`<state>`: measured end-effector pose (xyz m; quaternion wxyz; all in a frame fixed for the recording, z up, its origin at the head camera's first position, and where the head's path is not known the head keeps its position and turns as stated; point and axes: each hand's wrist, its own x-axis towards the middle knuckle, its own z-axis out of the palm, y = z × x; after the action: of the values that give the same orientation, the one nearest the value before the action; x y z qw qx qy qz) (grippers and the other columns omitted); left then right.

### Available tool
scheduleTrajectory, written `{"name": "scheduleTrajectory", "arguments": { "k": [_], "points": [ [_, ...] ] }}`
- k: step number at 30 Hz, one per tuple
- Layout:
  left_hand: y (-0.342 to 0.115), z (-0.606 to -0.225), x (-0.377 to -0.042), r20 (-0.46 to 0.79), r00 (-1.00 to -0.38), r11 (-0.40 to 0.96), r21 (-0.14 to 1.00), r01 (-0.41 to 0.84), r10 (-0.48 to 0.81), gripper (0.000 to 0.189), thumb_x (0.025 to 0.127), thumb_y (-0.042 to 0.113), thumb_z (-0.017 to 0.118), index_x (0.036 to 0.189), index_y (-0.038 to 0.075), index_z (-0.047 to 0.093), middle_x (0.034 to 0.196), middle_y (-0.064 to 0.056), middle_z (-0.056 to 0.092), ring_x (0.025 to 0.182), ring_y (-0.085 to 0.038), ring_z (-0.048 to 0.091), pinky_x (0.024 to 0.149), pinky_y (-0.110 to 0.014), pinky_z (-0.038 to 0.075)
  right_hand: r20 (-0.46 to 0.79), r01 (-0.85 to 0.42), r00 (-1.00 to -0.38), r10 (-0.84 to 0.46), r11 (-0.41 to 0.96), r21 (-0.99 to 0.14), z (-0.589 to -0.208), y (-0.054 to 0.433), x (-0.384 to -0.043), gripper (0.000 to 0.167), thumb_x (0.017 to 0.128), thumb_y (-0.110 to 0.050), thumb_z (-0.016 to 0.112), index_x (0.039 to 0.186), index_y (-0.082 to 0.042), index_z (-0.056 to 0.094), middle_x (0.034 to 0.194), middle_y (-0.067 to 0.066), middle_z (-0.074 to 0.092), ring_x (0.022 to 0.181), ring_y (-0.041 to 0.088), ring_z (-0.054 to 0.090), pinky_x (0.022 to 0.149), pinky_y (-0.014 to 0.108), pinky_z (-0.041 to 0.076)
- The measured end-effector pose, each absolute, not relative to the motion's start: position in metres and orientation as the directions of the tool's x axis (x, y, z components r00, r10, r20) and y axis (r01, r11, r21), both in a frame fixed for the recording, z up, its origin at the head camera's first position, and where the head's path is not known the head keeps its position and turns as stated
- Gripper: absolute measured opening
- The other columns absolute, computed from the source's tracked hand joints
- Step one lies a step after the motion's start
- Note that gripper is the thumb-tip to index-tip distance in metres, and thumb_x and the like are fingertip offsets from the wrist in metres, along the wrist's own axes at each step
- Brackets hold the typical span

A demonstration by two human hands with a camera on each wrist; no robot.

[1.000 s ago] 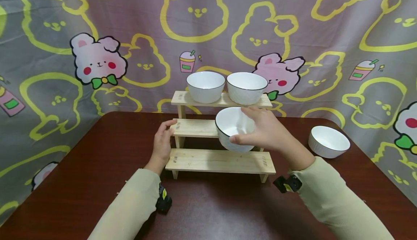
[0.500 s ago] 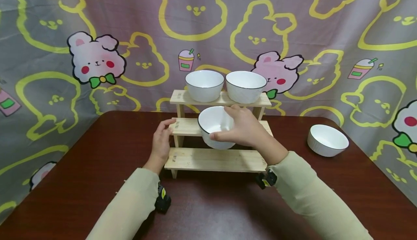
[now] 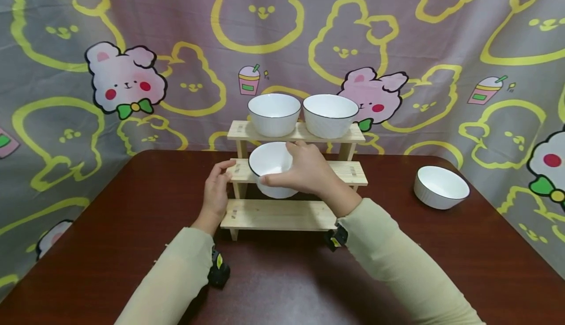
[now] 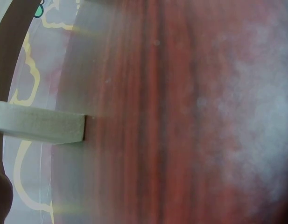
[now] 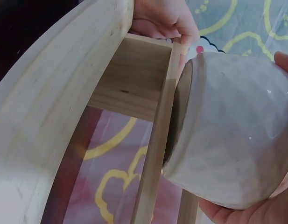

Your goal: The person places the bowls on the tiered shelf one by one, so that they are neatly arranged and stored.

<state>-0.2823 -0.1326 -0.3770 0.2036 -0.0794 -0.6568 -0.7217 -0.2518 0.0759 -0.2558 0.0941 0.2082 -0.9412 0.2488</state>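
My right hand (image 3: 306, 170) grips a white bowl (image 3: 267, 157) with a dark rim, thumb on the near side and fingers over the far side. The bowl is at the left part of the middle shelf of a three-tier wooden stand (image 3: 282, 215). In the right wrist view, the underside of the bowl (image 5: 232, 126) is close to the shelf edge (image 5: 158, 135); whether they touch I cannot tell. My left hand (image 3: 215, 195) holds the left end of the middle shelf. Most of that hand is out of the left wrist view.
Two matching white bowls, one on the left (image 3: 274, 115) and one on the right (image 3: 331, 115), stand side by side on the top shelf. Another white bowl (image 3: 441, 187) sits on the dark brown table (image 3: 132, 246) at the right. A patterned curtain (image 3: 185, 21) hangs behind.
My right hand has carried the bowl leftward along the middle shelf, from its right part to its left part. My left hand stays at the shelf's end.
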Motion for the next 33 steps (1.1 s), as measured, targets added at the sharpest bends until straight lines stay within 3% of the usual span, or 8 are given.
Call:
{"name": "scheduleTrajectory", "arguments": {
  "k": [10,20,33],
  "points": [
    [-0.131,-0.375,-0.283,0.384,-0.903,-0.094,0.909,0.407,-0.191,0.035,0.089,0.002,0.035,0.117,-0.007,0.051,0.112,0.006,0.054,0.082,-0.004,0.052,0.068,-0.019,0.043,0.318,-0.424,-0.894,-0.316,0.824,-0.375,-0.258,0.064,-0.256,0.103,0.059,-0.063,0.069,0.132,0.005,0.046,0.124,0.022,0.053,0.108,0.036,0.051,0.084,0.042,0.047],
    [-0.132,-0.375,-0.283,0.399,-0.897,-0.093,0.902,0.421,-0.19,0.035,0.088,0.001,0.034,0.118,-0.009,0.051,0.114,0.004,0.054,0.08,-0.003,0.052,0.068,-0.02,0.042,0.333,-0.405,-0.899,-0.285,0.832,-0.38,-0.256,0.057,-0.257,0.098,0.059,-0.066,0.069,0.124,0.004,0.051,0.113,0.019,0.06,0.105,0.035,0.053,0.08,0.04,0.048],
    [-0.133,-0.378,-0.283,0.398,-0.896,-0.068,0.906,0.418,-0.199,0.035,0.089,0.001,0.034,0.118,-0.008,0.052,0.119,-0.002,0.055,0.09,-0.003,0.051,0.076,-0.02,0.041,0.295,-0.369,-0.917,-0.268,0.85,-0.375,-0.257,0.054,-0.257,0.101,0.061,-0.068,0.068,0.128,0.004,0.048,0.12,0.022,0.054,0.112,0.038,0.049,0.086,0.043,0.046]
  ]
}}
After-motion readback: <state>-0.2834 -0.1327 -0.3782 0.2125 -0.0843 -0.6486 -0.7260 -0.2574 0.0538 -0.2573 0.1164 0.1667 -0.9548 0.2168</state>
